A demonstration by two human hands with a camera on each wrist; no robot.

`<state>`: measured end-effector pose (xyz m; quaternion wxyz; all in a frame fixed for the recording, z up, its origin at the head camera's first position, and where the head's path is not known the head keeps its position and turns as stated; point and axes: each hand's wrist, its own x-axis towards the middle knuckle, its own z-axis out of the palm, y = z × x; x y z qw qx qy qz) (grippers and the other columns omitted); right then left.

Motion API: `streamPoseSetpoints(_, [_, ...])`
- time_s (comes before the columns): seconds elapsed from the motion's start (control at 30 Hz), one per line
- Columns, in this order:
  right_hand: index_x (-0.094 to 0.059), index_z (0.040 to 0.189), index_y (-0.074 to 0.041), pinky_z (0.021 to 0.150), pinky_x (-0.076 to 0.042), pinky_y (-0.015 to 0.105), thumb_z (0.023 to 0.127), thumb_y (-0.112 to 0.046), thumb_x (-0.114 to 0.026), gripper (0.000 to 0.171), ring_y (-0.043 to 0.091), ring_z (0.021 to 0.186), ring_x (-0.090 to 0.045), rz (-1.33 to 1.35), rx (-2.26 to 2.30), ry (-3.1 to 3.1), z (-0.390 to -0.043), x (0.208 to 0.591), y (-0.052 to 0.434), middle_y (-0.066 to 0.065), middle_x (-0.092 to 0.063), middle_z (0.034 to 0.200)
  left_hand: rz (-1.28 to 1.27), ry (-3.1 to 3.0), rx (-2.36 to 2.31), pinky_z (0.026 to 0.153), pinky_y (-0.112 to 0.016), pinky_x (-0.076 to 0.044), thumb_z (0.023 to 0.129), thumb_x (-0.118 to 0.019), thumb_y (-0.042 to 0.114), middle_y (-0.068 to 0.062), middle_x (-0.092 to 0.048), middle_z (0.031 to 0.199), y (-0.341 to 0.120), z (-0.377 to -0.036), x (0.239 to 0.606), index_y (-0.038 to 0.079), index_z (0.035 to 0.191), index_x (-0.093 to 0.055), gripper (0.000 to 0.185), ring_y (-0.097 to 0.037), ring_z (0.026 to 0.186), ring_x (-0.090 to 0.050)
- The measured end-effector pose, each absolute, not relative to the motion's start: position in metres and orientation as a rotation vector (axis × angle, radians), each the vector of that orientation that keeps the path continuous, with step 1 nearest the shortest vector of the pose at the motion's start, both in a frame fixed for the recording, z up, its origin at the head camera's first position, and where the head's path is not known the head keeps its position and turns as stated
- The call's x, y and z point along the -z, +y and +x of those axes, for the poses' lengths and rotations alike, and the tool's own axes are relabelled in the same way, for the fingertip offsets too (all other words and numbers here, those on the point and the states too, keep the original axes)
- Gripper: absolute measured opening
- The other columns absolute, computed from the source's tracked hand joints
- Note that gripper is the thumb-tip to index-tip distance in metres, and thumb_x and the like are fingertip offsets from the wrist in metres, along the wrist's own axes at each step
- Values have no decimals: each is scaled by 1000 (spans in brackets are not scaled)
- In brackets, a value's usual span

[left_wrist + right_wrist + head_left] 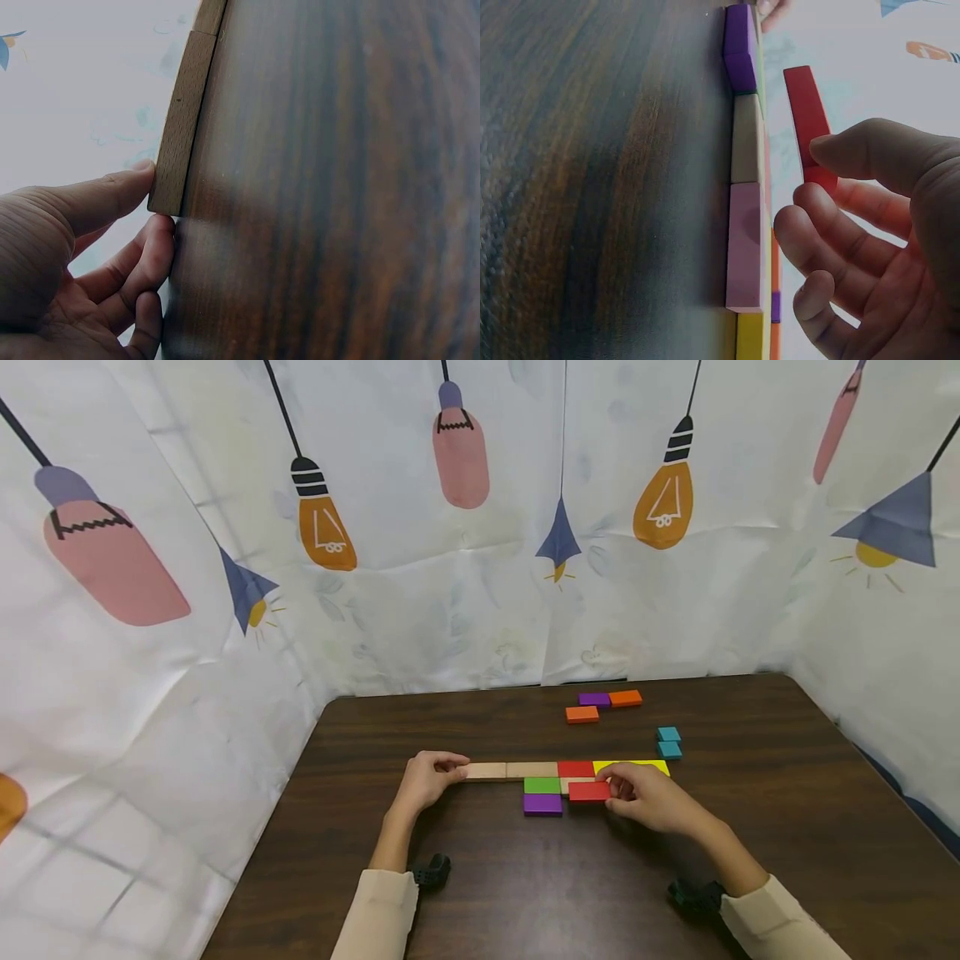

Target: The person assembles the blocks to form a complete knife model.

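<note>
My right hand (651, 795) pinches a red block (588, 792) between thumb and fingers, raised over the laid blocks in the right wrist view. At the left end of a straight row, my left hand (427, 781) has its thumb and fingertips on a plain wooden block (486, 771). Rightward along that row come another plain block (532, 770), a red one (575, 769) and a yellow one (647, 766). A green block (542, 785) adjoins the row, with a purple block (542, 805) in front. Beneath the held block sit a wooden block (746, 142) and a pink block (744, 247).
Farther back on the dark table (450, 727) lie a purple block (594, 700) beside an orange block (626, 698), and another orange block (582, 715). Two blue blocks (669, 749) lie at the right. A lamp-patterned curtain (480, 593) hangs behind the table.
</note>
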<state>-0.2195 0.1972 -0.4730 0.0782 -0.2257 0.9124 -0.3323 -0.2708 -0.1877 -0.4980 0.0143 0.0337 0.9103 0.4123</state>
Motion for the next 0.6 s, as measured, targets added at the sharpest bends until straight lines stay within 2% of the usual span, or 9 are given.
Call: streamPoseSetpoints(0.6, [-63, 109, -17, 65, -46, 21, 85, -18, -73, 26, 8, 73, -51, -641, 856, 2728, -221, 479, 190, -9, -56, 80, 64, 2800, -1305, 62, -29, -46, 83, -76, 25, 2, -67, 80, -188, -273, 498, 28, 95, -77, 13, -15, 71, -56])
